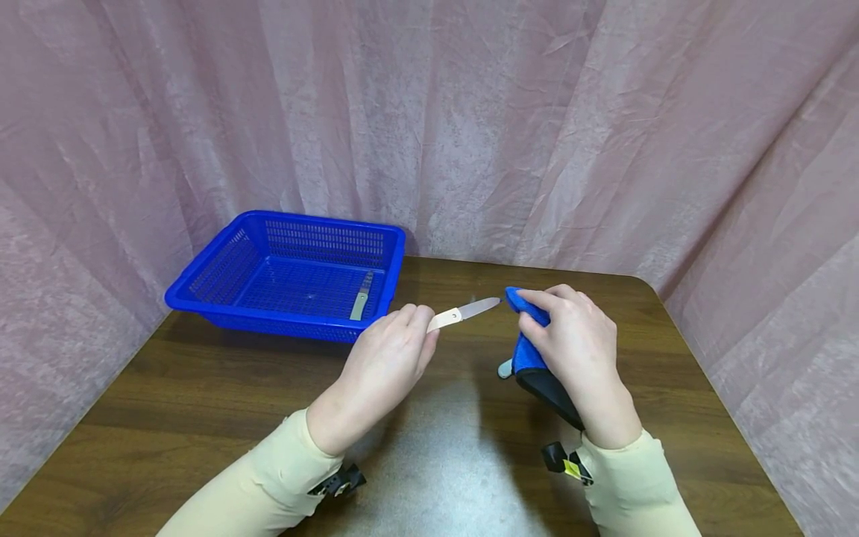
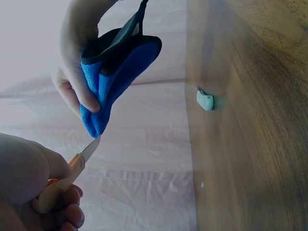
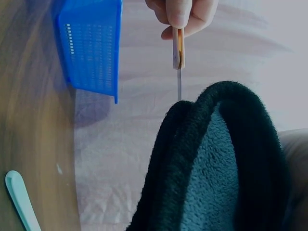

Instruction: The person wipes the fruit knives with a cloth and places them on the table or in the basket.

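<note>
Left hand [image 1: 389, 343]: knife [image 1: 470, 309] gripped. Right hand [image 1: 577, 335]: cloth [image 1: 527, 359] pinched; wiping seemingly unfinished. Basket [image 1: 275, 321], table's [image 1: 201, 388] far-left corner: second knife [image 1: 362, 297], apparently finished. Pale-green handle [image 1: 505, 369]: apparently left.

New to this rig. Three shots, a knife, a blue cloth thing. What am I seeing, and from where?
No machine here: just one person's bare hands. The widest picture comes from a head camera looking forward and down; the other two from cameras on each wrist, where the table appears sideways. The left hand holds a cream-handled knife, its tip close to the black-trimmed blue cloth item pinched in the right hand. A blue basket on the table contains what looks like another knife; a pale green object lies on the tabletop nearby.
</note>
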Demonstrator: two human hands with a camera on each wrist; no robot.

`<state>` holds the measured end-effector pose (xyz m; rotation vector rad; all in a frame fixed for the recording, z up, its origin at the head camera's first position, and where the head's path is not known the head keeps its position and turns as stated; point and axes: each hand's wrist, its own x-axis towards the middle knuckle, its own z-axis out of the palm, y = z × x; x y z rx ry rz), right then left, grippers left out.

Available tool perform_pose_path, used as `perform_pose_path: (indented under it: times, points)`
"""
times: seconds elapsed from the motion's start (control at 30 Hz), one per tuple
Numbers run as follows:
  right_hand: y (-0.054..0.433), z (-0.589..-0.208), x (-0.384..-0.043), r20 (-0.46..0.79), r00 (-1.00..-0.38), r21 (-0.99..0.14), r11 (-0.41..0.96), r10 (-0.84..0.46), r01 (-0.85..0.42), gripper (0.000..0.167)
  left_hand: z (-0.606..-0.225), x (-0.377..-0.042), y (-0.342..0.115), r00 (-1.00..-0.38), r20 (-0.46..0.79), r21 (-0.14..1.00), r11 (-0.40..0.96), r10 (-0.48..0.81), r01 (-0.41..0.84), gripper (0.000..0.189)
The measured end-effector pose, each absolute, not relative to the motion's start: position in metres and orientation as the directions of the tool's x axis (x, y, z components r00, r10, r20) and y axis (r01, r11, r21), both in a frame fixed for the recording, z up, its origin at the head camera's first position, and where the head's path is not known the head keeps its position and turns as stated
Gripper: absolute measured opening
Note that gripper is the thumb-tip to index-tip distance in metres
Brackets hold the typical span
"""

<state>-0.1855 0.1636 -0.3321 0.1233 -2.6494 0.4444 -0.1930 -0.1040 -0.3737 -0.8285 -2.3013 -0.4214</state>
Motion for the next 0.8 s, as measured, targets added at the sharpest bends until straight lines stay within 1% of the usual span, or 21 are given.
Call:
perform_pose_path:
  times: [0.37, 0.8]
  points:
    - [0.1632, -0.3301, -0.1833, 0.458, -0.889, -0.301, 0.938, -0.015, -0.171, 0.040, -0.3742, -0.1930, -0.1049, -0.586, 0.665, 0.082, 0.736, 0.462, 0.672, 0.013]
    - [0.1605, -0.3290, -0.1812, 0.478, -0.878, -0.300, 0.935, -0.023, -0.188, 0.040, -0.3783, -0.1973, -0.1051, -0.563, 0.695, 0.083, 0.728, 0.448, 0.681, 0.015]
